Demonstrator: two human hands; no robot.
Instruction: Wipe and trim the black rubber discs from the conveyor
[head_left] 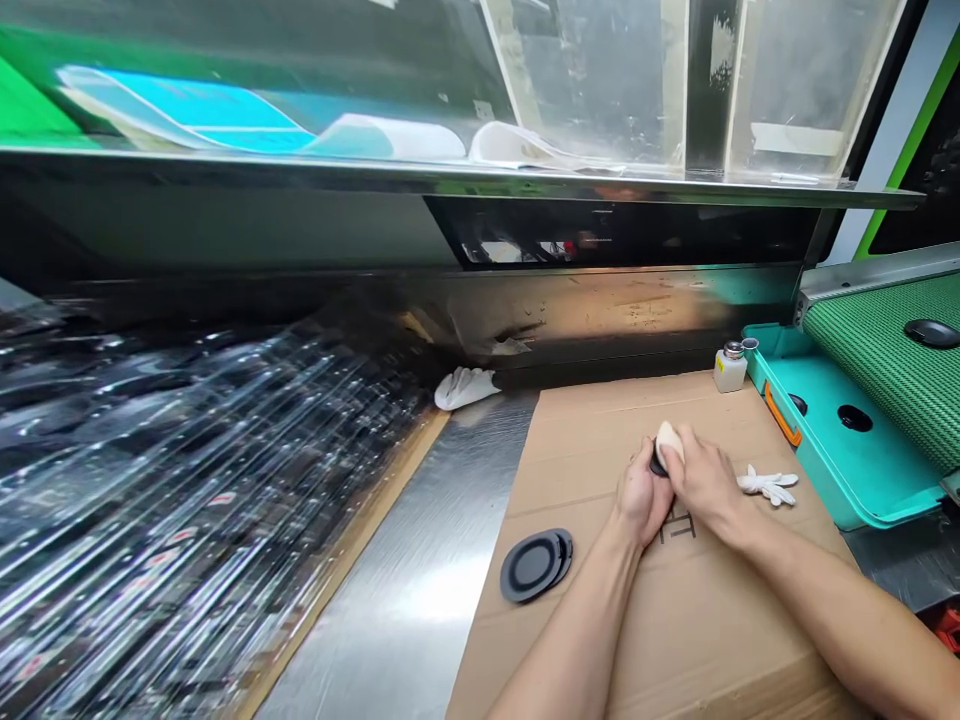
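Note:
Over the brown cardboard sheet (585, 440), my two hands meet. My left hand (643, 492) is closed around a small dark round part (657, 463), mostly covered by fingers. A white cloth or pad (667, 438) is pinched in my right hand (703, 478) and pressed against that part. Black ring-shaped discs (536, 566) lie overlapping on the cardboard, left of my forearms. Crumpled white gloves (769, 485) rest just right of my right hand. Beyond the hands, a small white bottle with a metal cap (730, 367) stands at the cardboard's far edge.
At right is a teal tray (862, 485) with an orange handle and dark round pieces inside. Beside it runs a green conveyor belt (889, 325) carrying a black disc (932, 333). Stacked clear plastic trays (187, 500) fill the left. A metal shelf (420, 178) spans above; a white glove (465, 388) lies behind.

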